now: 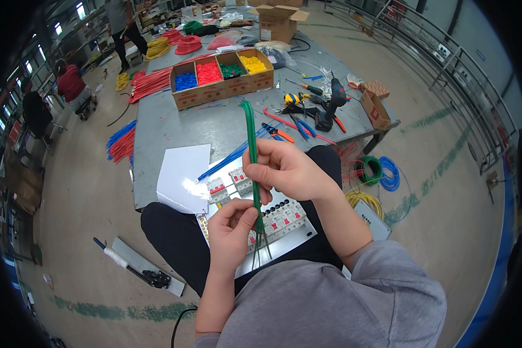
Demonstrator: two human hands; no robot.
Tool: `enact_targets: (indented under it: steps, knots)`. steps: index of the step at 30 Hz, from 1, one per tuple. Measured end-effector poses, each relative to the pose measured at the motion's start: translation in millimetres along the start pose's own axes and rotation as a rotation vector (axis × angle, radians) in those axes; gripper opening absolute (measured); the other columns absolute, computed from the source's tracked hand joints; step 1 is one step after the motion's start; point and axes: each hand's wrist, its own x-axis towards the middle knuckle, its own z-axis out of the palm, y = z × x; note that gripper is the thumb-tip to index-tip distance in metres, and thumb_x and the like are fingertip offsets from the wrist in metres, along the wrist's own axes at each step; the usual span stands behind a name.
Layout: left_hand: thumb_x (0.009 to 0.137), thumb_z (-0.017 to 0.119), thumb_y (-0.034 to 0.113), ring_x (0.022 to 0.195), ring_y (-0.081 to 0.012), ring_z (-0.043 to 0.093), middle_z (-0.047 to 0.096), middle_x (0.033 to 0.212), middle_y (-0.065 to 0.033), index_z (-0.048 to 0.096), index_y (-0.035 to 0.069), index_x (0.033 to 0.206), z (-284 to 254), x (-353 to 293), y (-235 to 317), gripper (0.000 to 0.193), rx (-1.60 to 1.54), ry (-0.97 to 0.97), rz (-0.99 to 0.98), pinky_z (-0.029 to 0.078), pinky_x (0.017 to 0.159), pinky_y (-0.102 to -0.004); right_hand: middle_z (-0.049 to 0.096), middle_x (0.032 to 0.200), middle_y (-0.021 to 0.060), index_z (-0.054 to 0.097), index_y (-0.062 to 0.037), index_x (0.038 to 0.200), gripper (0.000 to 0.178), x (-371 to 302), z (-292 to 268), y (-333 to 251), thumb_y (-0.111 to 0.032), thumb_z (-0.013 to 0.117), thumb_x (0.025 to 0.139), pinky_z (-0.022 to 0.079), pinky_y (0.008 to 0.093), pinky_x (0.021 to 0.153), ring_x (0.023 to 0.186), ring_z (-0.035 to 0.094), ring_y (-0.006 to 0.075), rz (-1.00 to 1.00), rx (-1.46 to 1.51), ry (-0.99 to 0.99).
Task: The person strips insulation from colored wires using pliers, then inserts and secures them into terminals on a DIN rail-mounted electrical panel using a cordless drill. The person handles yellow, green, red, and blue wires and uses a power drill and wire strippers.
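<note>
A bundle of green wires (250,124) stands nearly upright before me, its lower ends fanned apart. My left hand (231,232) pinches it low down, thumb against fingers. Higher up, my right hand (290,168) has its thumb and fingers closed round the same bundle. Beneath both hands a metal mounting plate (298,239) rests on my lap. It carries a row of circuit breakers (281,221) with red levers, and more breakers (217,189) at its far side; my hands hide part of it. White paper sheets (182,174) lie left of the plate.
On the table (151,130) stands a divided cardboard box (200,93) of blue, red, green and yellow small parts. Pliers (303,126), a cordless drill (333,104) and blue wires (232,155) lie right of it. Wire coils (390,174) sit on the floor. Other people are at far left.
</note>
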Motion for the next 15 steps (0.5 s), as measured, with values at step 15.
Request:
enact_targets:
  steps: [15]
  knots:
    - [0.093, 0.073, -0.008, 0.085, -0.0079, 0.065, 0.067, 0.101, -0.0054, 0.068, -0.007, 0.112, 10.5, -8.5, 26.1, 0.019, 0.275, -0.045, 0.094, 0.052, 0.072, -0.0220, 0.057, 0.083, -0.0012, 0.057, -0.0047, 0.106, 0.027, -6.8, -11.3, 9.8, -0.030, 0.053, 0.116, 0.049, 0.0228, 0.055, 0.061, 0.061, 0.0067, -0.129, 0.049, -0.101]
